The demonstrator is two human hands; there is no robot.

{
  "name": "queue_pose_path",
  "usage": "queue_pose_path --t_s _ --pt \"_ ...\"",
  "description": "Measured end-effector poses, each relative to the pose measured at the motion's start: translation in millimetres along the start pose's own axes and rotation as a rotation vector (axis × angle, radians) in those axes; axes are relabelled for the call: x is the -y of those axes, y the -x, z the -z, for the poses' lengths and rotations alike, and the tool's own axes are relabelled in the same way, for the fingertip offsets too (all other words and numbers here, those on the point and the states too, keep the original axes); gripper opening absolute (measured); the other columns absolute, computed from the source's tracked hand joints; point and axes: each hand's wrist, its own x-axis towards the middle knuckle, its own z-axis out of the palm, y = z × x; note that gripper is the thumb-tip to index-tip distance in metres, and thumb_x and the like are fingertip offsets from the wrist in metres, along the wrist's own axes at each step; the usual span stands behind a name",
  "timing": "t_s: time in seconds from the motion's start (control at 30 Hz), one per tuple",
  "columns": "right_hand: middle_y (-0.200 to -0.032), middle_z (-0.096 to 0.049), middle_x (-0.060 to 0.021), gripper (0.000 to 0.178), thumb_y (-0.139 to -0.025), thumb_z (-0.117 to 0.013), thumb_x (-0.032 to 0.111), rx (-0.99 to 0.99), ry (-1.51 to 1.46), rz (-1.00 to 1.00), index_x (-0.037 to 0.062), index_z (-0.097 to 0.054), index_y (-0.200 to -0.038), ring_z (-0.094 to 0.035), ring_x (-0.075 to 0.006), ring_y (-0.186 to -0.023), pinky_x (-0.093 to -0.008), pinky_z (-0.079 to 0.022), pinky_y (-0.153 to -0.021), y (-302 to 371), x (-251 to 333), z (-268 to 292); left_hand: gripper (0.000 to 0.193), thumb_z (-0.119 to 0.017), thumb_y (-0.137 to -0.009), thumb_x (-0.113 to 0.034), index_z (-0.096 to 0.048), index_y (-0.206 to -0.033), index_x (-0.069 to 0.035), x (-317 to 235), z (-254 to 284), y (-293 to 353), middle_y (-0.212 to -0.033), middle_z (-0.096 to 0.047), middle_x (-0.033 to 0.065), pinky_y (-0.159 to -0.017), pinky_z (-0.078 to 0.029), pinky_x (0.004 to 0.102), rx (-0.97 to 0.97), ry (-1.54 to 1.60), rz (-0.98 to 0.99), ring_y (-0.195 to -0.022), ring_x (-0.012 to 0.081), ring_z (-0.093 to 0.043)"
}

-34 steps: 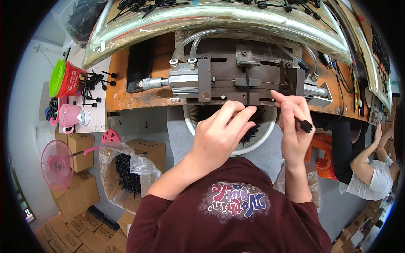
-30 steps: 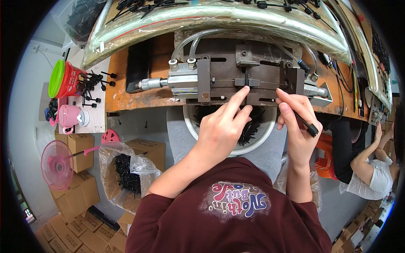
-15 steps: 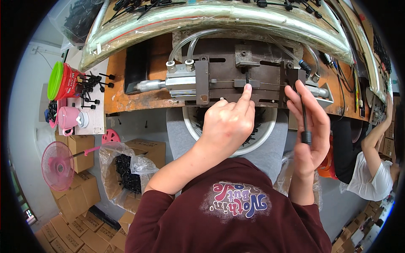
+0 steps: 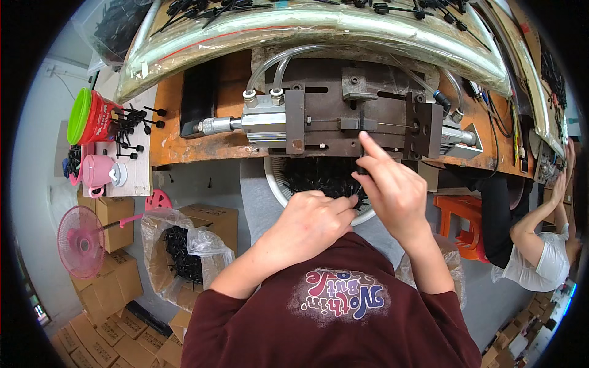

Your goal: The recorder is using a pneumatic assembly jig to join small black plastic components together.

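My right hand (image 4: pixel 396 193) pinches a black plastic rod with a knob end (image 4: pixel 362 167). Its index finger reaches to the slot of a small grey block (image 4: pixel 350 124) in the middle of the dark metal fixture (image 4: pixel 334 144). Lower down, my left hand (image 4: pixel 322 219) is curled over the near part of a white round basket (image 4: pixel 276 184). Many black knobbed rods (image 4: pixel 313 175) fill that basket, which rests at my lap. The left fingers are bent together, and what they hold, if anything, is hidden.
Air cylinders (image 4: pixel 264 119) with clear hoses flank the fixture on the wooden bench (image 4: pixel 178 147). A red bucket (image 4: pixel 101 116), a pink cup (image 4: pixel 98 172), a pink fan (image 4: pixel 81 241) and a bagged box of rods (image 4: pixel 183 254) stand left. A co-worker (image 4: pixel 534 251) sits at right.
My left hand has drawn back from the fixture down to the basket. My right hand has moved left, bringing its black rod to the grey block, and its fingers have closed into a pinch.
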Motion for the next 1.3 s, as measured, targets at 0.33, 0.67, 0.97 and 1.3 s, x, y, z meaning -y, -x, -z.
queue_pose_path --t_s 0.33,0.67,0.97,1.3 --pt "-0.116 -0.066 -0.0107 0.022 -0.064 -0.075 0.005 0.066 0.201 0.017 0.0033 -0.064 -0.083 -0.057 -0.0176 -0.052 -0.0263 -0.047 -0.051 -11.3 4.1 -3.4 0.041 -0.073 -0.072 -0.033 -0.067 -0.102 -0.006 11.3 -9.5 4.1 -0.101 -0.068 0.0070 -0.068 -0.051 0.0341 0.030 0.077 0.007 -0.079 0.0203 -0.066" --pt "-0.087 -0.062 -0.0082 0.028 -0.071 -0.071 0.008 -0.075 0.287 0.105 0.0081 -0.057 -0.095 -0.065 -0.0271 -0.074 -0.0348 -0.052 -0.061 -121.6 -13.6 57.9 0.037 -0.078 -0.071 -0.031 -0.071 -0.098 -0.007 7.3 -0.7 8.3 -0.097 -0.071 0.0056 -0.057 -0.050 0.0274 -0.197 0.098 -0.111 -0.064 0.0169 -0.065" --pt "-0.114 -0.049 -0.0111 0.059 -0.067 -0.064 -0.007 0.171 0.708 0.456 0.0082 -0.049 -0.122 -0.060 -0.0258 -0.098 -0.0350 -0.055 -0.073 -246.4 -94.4 33.0 0.037 -0.081 -0.069 -0.030 -0.072 -0.096 -0.006 -5.0 5.2 3.1 -0.089 -0.071 0.0032 -0.054 -0.049 0.0239 -0.288 0.105 -0.180 -0.063 0.0134 -0.065" --pt "-0.096 -0.063 -0.0087 0.042 -0.073 -0.064 -0.002 0.341 0.570 0.465 0.0130 -0.063 -0.113 -0.066 -0.0290 -0.088 -0.0382 -0.055 -0.073 -240.3 -92.0 38.1 0.035 -0.082 -0.068 -0.030 -0.072 -0.094 -0.008 -0.2 -1.5 11.8 -0.086 -0.071 0.0020 -0.055 -0.049 0.0232 -0.283 0.138 -0.162 -0.064 0.0132 -0.066"
